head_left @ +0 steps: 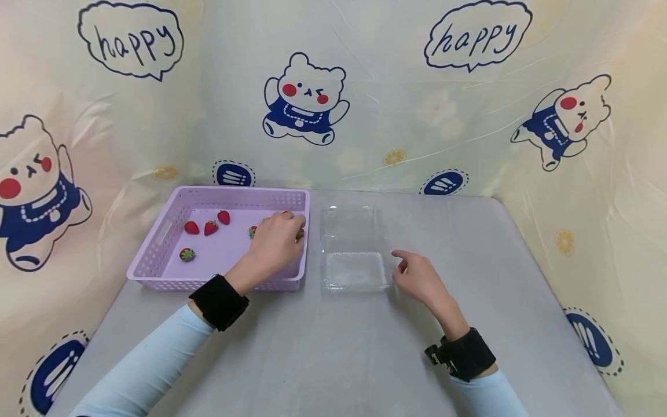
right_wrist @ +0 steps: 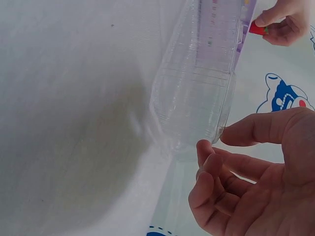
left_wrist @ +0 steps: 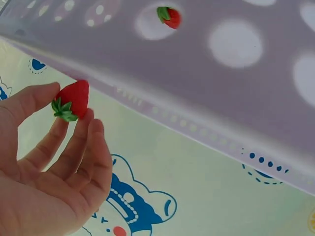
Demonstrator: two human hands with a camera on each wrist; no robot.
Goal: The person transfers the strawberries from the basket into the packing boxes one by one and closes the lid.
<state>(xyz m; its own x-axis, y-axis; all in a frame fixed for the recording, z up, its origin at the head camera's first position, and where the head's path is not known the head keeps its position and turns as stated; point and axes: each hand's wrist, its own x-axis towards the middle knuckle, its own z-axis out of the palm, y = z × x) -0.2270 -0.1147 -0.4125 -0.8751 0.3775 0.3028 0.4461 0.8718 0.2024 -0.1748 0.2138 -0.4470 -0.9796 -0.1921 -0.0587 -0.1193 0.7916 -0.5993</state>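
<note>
My left hand [head_left: 276,243] is over the right side of a lilac plastic basket [head_left: 219,284]. Between thumb and fingertips it pinches a red strawberry [left_wrist: 76,98] with green leaves. Several more strawberries [head_left: 211,227] lie on the basket floor, some partly hidden behind this hand. To the right of the basket a clear plastic box [head_left: 356,271] lies with its lid [head_left: 349,222] folded back. My right hand [head_left: 419,279] holds the box's right edge, thumb and index fingertips at the rim in the right wrist view.
A grey cloth [head_left: 333,347] covers the table. Behind and beside it hangs a pale curtain [head_left: 385,116] printed with bears. The basket's perforated wall stands between the strawberries and the box.
</note>
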